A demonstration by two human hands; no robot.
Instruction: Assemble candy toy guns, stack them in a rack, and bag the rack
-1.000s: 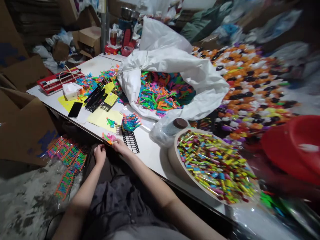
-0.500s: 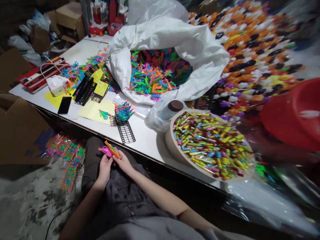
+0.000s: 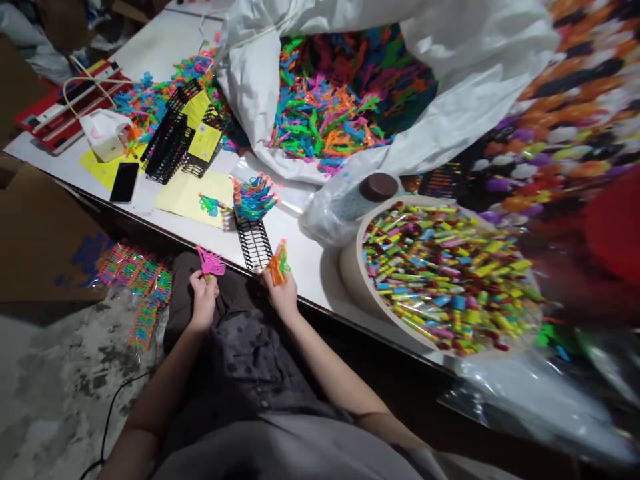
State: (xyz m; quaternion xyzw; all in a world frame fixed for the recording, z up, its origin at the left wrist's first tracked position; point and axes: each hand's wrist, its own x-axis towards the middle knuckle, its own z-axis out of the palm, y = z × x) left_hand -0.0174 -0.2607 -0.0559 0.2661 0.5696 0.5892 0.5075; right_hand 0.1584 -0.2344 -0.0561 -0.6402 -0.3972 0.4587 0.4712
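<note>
My left hand [image 3: 204,298] is closed on a pink plastic toy piece [image 3: 211,262], held upright above my lap. At the table edge my right hand [image 3: 281,293] grips an orange and green plastic toy piece [image 3: 278,263]; its exact kind is too small to tell. Just beyond that hand lies a black plastic grid rack [image 3: 254,245], its far part carrying a row of blue and orange toy pieces [image 3: 254,197]. A single green and blue piece [image 3: 211,205] rests on the pale yellow sheet [image 3: 183,199] beside the rack.
A large white sack [image 3: 250,87] of colourful plastic pieces stands open on the table. To the right is a beige tub [image 3: 353,267] of small coloured tubes, near a brown-capped bottle [image 3: 379,188]. Black racks [image 3: 169,143], a phone [image 3: 125,183] and a red device [image 3: 70,107] sit left.
My hands have moved apart. The right one went right to the table edge with the orange and green piece, while the left kept the pink one. The view has tilted down and closer.
</note>
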